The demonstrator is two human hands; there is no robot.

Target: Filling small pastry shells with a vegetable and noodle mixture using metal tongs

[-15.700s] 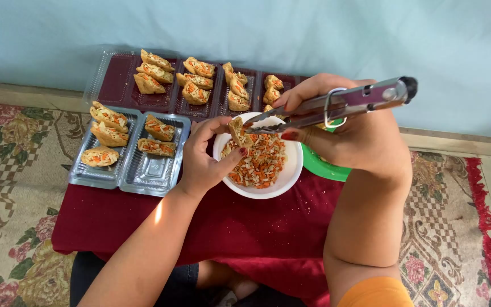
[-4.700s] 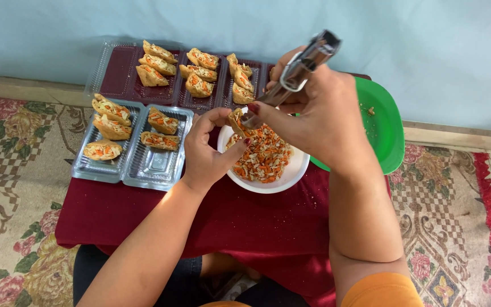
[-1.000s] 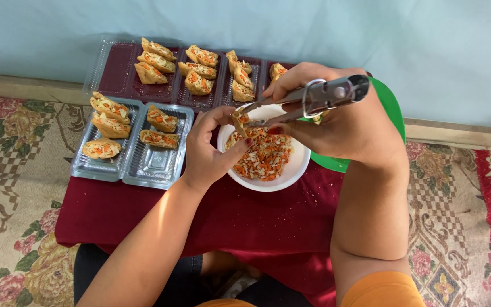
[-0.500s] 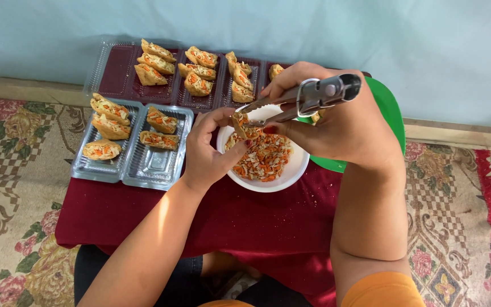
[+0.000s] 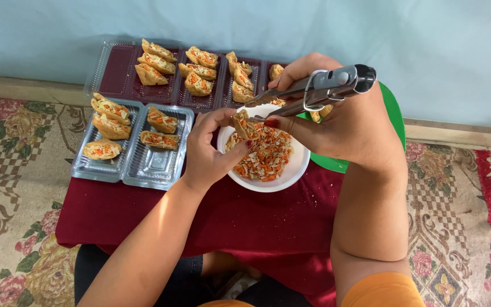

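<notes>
My left hand (image 5: pixel 208 153) pinches a half-filled pastry pocket (image 5: pixel 245 126), fingers closed round it, over the white bowl (image 5: pixel 291 170) of shredded orange-and-white filling (image 5: pixel 262 159). My right hand (image 5: pixel 336 122) is clamped on metal tongs (image 5: pixel 313 91), tips squeezed nearly together at the pocket's mouth. Bowl sits on the table under a maroon cloth (image 5: pixel 257 227). Green plate (image 5: pixel 396 122) behind my right hand. Finished pockets fill the clear trays (image 5: pixel 143 165) to the left and the dark tray (image 5: pixel 115 77) at the back.
</notes>
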